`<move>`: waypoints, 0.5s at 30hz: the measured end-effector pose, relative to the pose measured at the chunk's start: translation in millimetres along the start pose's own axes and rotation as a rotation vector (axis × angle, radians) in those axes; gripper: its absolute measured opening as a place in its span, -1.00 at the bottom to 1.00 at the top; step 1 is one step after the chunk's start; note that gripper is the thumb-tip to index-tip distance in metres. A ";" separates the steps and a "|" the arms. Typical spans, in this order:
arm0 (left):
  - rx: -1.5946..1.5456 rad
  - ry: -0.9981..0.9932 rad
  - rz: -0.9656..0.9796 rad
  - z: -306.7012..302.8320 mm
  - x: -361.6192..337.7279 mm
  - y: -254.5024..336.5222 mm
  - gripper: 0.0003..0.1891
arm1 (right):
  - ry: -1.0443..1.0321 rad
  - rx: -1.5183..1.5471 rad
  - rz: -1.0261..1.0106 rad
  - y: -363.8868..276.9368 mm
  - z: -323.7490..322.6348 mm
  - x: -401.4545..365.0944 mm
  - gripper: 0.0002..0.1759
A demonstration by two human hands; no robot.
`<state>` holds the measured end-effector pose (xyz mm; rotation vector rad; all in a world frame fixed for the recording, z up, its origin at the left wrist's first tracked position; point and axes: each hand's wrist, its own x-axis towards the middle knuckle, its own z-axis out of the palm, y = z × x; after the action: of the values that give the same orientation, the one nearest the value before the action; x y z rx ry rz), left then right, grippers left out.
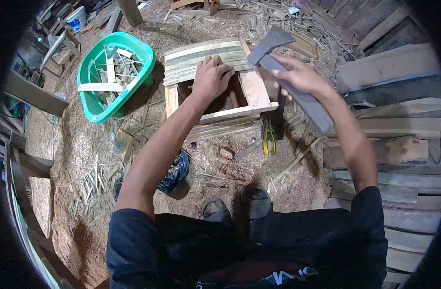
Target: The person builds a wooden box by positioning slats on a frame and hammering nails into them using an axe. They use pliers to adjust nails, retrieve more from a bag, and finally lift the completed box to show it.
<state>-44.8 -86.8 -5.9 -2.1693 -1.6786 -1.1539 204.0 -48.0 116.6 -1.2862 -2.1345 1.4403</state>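
A wooden crate (230, 113) stands on the floor in front of me, with thin slats (191, 61) laid across the far part of its top. The near part shows a dark opening. My left hand (212, 77) rests at the slats' near edge, its fingers curled together; whatever they pinch is hidden. In my right hand (300, 76) is a hatchet (308, 106), gripped near its head, which is raised beside the crate's right side. Its thick handle slants down toward my forearm. Yellow-handled pliers (268, 142) hang at the crate's near right corner.
A green tub (147, 54) with wood offcuts stands at the left. Planks (394, 127) lie stacked along the right. Wood scraps and shavings cover the floor. A black plastic bag (177, 173) lies behind my left forearm, and a white bucket (77, 20) stands far left.
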 end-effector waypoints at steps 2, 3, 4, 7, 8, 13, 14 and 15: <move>-0.005 -0.001 -0.006 0.1 0.5 1.3 -0.83 | 0.050 -0.009 -0.028 7.0 -6.6 7.9 -0.34; -0.006 -0.001 -0.009 0.0 -0.1 1.1 -0.83 | 0.035 -0.014 -0.036 9.9 -7.8 12.1 -0.34; -0.007 -0.025 -0.026 0.1 -0.6 1.6 -0.83 | 0.019 -0.019 -0.046 11.8 -9.0 15.5 -0.34; -0.005 -0.069 -0.055 -2.3 1.3 0.4 -0.83 | -0.025 -0.037 -0.016 9.5 -7.7 11.0 -0.34; -0.008 -0.067 -0.056 -2.1 1.1 0.1 -0.83 | -0.043 -0.047 0.007 7.1 -7.3 8.3 -0.34; -0.018 -0.037 -0.037 -1.7 -1.0 1.0 -0.83 | -0.035 -0.080 -0.042 4.1 -11.8 11.9 -0.35; -0.020 -0.016 -0.020 -1.7 -1.1 1.9 -0.83 | -0.082 -0.069 -0.058 9.4 -10.5 13.2 -0.35; -0.022 0.007 -0.002 -1.4 0.6 2.0 -0.83 | -0.127 -0.058 -0.075 10.6 -8.4 13.3 -0.35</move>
<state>-43.6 -87.8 -3.9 -2.1747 -1.6735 -1.1845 207.2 -31.2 108.3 -1.1488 -2.2959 1.4765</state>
